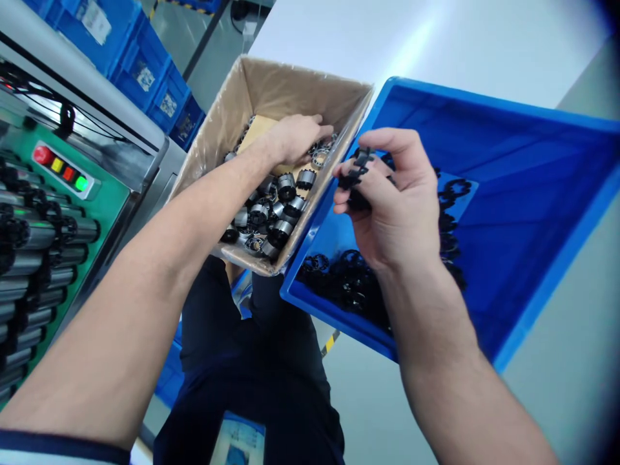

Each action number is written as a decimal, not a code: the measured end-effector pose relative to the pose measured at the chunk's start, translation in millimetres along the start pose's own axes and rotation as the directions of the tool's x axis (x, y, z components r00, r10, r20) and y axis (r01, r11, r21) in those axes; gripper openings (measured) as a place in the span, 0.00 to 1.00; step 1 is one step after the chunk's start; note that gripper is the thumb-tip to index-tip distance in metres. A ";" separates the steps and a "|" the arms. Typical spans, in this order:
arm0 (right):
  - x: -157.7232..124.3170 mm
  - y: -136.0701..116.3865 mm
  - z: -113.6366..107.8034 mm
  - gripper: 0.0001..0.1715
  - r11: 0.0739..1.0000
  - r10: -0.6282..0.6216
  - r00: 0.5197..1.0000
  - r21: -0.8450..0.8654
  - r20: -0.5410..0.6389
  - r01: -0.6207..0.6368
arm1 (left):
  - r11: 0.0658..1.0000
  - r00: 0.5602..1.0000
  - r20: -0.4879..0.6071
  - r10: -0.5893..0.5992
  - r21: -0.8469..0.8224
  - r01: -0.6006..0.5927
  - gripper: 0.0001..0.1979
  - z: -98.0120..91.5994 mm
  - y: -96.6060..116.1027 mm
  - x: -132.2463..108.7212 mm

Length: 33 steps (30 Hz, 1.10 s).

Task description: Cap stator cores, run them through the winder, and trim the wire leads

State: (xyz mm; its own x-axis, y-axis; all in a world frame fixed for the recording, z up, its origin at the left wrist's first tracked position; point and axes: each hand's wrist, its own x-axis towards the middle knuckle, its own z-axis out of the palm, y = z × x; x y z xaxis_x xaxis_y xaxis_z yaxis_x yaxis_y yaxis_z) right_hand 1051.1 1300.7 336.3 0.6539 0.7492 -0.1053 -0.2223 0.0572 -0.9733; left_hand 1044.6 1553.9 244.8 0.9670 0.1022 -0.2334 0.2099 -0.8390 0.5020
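My left hand (295, 137) reaches into a plastic-lined cardboard box (271, 84), fingers curled down among several small metal-and-black cylindrical parts (271, 213); what it grips is hidden. My right hand (392, 194) hovers over a blue plastic bin (533, 194), fingers pinched on black plastic ring parts (358, 169). More black ring parts (349, 278) lie in the bin's near corner.
A machine with a green panel and red, yellow and green buttons (62, 171) stands at the left, with rows of metal cylinders (33, 258) in front. Blue crates (140, 64) are stacked behind it. A white table (436, 45) holds the box and bin.
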 end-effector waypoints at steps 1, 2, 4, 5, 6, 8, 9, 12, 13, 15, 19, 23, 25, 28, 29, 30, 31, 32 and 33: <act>-2.2 0.4 3.2 0.19 1.000 -0.008 1.000 0.001 0.005 0.008 | 1.000 1.000 0.000 -0.017 0.025 0.017 0.28 -2.6 -1.6 -3.6; -4.0 1.0 5.9 0.19 1.000 -0.014 1.000 0.014 0.005 0.014 | 0.999 0.999 -0.017 -0.034 0.035 0.034 0.27 -4.0 -4.1 -7.8; -6.2 1.3 10.2 0.19 0.998 -0.021 1.000 0.052 -0.002 0.021 | 0.988 0.990 -0.103 -0.098 -0.132 0.084 0.23 -3.9 -10.0 -19.5; -6.9 0.6 11.8 0.18 0.997 -0.020 1.000 0.070 -0.003 0.020 | 0.944 0.975 -0.159 -0.157 -0.316 0.101 0.21 -3.3 -12.1 -27.0; -7.5 -0.3 13.0 0.18 0.997 -0.018 1.000 0.080 0.000 0.018 | 0.847 0.948 -0.212 -0.237 -0.523 0.095 0.18 -2.9 -12.5 -35.5; -8.4 -1.5 14.6 0.19 0.998 -0.011 1.000 0.061 0.014 0.010 | 0.514 0.876 -0.248 -0.414 -0.858 0.000 0.13 -3.7 -5.9 -55.6; -8.9 -1.2 15.2 0.20 0.999 -0.006 1.000 0.037 0.023 0.005 | 0.332 0.846 -0.232 -0.479 -0.941 -0.070 0.12 -5.0 1.7 -67.1; -11.2 5.0 16.7 0.25 0.998 -0.019 0.999 -0.057 0.037 0.021 | -0.014 0.819 -0.171 -0.547 -0.977 -0.214 0.20 -7.9 39.5 -105.6; -12.2 8.0 17.4 0.26 0.996 -0.037 0.999 -0.085 0.038 0.040 | -0.060 0.819 -0.157 -0.552 -0.972 -0.227 0.24 -6.5 54.8 -118.9; -14.2 13.2 18.9 0.27 0.982 -0.097 0.995 -0.157 0.038 0.101 | -0.077 0.826 -0.159 -0.540 -0.969 -0.237 0.29 1.7 84.4 -143.4; -17.9 15.4 21.5 0.26 0.886 -0.278 0.960 -0.377 0.037 0.271 | -0.044 0.797 -0.259 -0.546 -0.941 -0.336 0.33 30.6 123.0 -175.4; -22.1 13.2 25.3 0.21 0.745 -0.407 0.908 -0.541 0.097 0.392 | -0.089 0.822 -0.212 -0.528 -0.949 -0.302 0.36 47.2 130.9 -186.9; -24.9 13.7 28.6 0.18 0.695 -0.424 0.897 -0.590 0.126 0.411 | -0.124 0.850 -0.205 -0.486 -0.946 -0.299 0.33 48.8 129.7 -189.5; -28.4 16.2 33.5 0.16 0.673 -0.425 0.895 -0.614 0.135 0.412 | -0.136 0.862 -0.230 -0.451 -0.937 -0.321 0.25 48.8 129.0 -192.3; -29.0 17.3 34.7 0.16 0.674 -0.422 0.897 -0.616 0.132 0.408 | -0.126 0.860 -0.233 -0.453 -0.939 -0.320 0.23 48.8 129.5 -192.9; -29.4 18.1 35.6 0.16 0.675 -0.419 0.899 -0.618 0.127 0.402 | -0.110 0.858 -0.233 -0.458 -0.943 -0.314 0.22 49.1 130.1 -193.3; -29.6 18.8 36.1 0.16 0.675 -0.418 0.900 -0.621 0.124 0.399 | -0.086 0.856 -0.234 -0.462 -0.948 -0.306 0.22 49.6 130.8 -193.5; -29.7 19.1 36.4 0.15 0.672 -0.424 0.898 -0.621 0.122 0.402 | -0.056 0.853 -0.240 -0.463 -0.953 -0.299 0.23 50.3 131.3 -193.4; -29.7 19.0 36.5 0.14 0.669 -0.435 0.892 -0.619 0.123 0.411 | -0.024 0.851 -0.251 -0.462 -0.955 -0.294 0.25 51.1 131.6 -193.1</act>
State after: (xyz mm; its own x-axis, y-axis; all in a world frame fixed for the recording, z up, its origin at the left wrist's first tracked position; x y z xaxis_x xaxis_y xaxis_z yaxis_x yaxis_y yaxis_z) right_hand 1001.0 1303.6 328.4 0.5909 0.7248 0.3544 0.5684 -0.0622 -0.8204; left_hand 878.1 1396.5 313.4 0.7620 0.6084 -0.2219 -0.1516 0.5006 0.8523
